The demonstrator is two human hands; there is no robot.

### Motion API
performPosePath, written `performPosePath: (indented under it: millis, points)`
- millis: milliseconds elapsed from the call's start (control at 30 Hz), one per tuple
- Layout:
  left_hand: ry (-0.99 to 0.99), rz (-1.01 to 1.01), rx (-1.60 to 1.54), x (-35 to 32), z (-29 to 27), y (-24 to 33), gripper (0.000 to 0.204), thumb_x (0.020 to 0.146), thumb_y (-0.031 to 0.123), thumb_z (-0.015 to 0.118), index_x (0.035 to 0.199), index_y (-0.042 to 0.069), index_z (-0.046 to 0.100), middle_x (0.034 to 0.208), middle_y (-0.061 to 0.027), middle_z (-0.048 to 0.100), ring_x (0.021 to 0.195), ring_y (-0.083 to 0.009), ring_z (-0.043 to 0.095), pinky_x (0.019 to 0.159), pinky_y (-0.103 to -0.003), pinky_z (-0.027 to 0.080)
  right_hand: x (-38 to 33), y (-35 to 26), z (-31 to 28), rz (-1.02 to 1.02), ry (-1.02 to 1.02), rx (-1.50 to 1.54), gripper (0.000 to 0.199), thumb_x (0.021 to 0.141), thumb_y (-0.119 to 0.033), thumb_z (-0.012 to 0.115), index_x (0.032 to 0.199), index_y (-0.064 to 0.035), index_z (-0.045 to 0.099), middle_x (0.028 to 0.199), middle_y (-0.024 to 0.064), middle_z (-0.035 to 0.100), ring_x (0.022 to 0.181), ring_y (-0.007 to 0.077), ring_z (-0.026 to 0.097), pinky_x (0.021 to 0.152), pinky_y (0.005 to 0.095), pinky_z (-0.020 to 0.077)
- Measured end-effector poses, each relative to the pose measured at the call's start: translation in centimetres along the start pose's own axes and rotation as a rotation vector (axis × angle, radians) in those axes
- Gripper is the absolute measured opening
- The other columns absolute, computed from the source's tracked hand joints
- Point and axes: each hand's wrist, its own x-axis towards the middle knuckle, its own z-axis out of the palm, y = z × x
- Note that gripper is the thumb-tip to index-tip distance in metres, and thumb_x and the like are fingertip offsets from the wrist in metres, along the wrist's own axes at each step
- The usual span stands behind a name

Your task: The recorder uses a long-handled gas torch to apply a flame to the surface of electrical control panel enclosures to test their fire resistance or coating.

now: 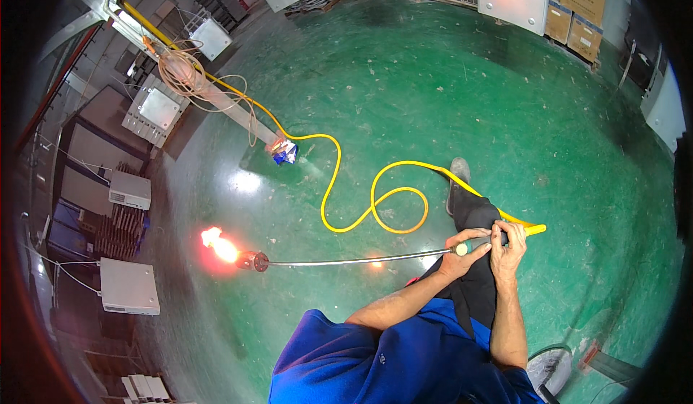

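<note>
A gas torch (pixel 361 261) with a long thin metal tube stretches out to the left, low over the floor. At its far end sits a dark round burner head (pixel 254 261), and a bright reddish-white flame (pixel 220 246) shoots leftward from it. My left hand (pixel 465 254) is wrapped round the torch's greenish handle (pixel 479 243), next to a pale round knob (pixel 460 249). Closed on the rear end of the handle is my right hand (pixel 509 251), its fingertips pinched there. A yellow hose (pixel 336 176) runs close behind my right hand.
The hose loops over the green floor (pixel 433 101) to a post (pixel 231 108) hung with coiled cable (pixel 180 75). Light metal cabinets (pixel 130 286) stand along the left. Cardboard boxes (pixel 581 3) are stacked at the far right. My bent leg (pixel 473 216) lies beneath the handle.
</note>
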Motion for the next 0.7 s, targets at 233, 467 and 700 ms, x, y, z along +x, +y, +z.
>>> performPosePath:
  millis: [233,467,700]
  points:
    - [-0.003,-0.008,-0.001,-0.03,-0.01,-0.03,0.027,0.088,0.003,0.081,0.113,-0.001,0.072,0.118,-0.0125,0.076,0.114,-0.0202,0.07,0.102,-0.036,0.054,-0.05,0.11,0.02,0.002,0.0,0.006,0.009,0.09,-0.008,0.076,0.097,-0.0028,0.072,0.092,0.0112,0.071,0.089,0.0303,0.065,0.084,0.0412,0.0485]
    - [0.001,-0.007,0.014,0.0,0.02,-0.02,0.027,0.088,0.004,0.081,0.113,-0.001,0.072,0.118,-0.0125,0.076,0.113,-0.0204,0.07,0.102,-0.036,0.054,0.01,0.01,-0.05,0.0,-0.005,0.006,0.01,0.09,-0.009,0.075,0.097,-0.0026,0.072,0.092,0.0115,0.071,0.088,0.0303,0.065,0.084,0.0413,0.048]
    - [0.008,0.015,0.01,0.0,0.03,-0.12,0.028,0.087,0.002,0.082,0.113,0.0,0.072,0.117,-0.0122,0.076,0.113,-0.0209,0.07,0.102,-0.036,0.054,0.01,-0.09,-0.06,0.009,-0.004,0.007,0.009,0.09,-0.008,0.075,0.097,-0.0024,0.072,0.091,0.0119,0.071,0.088,0.0305,0.065,0.083,0.0414,0.0484]
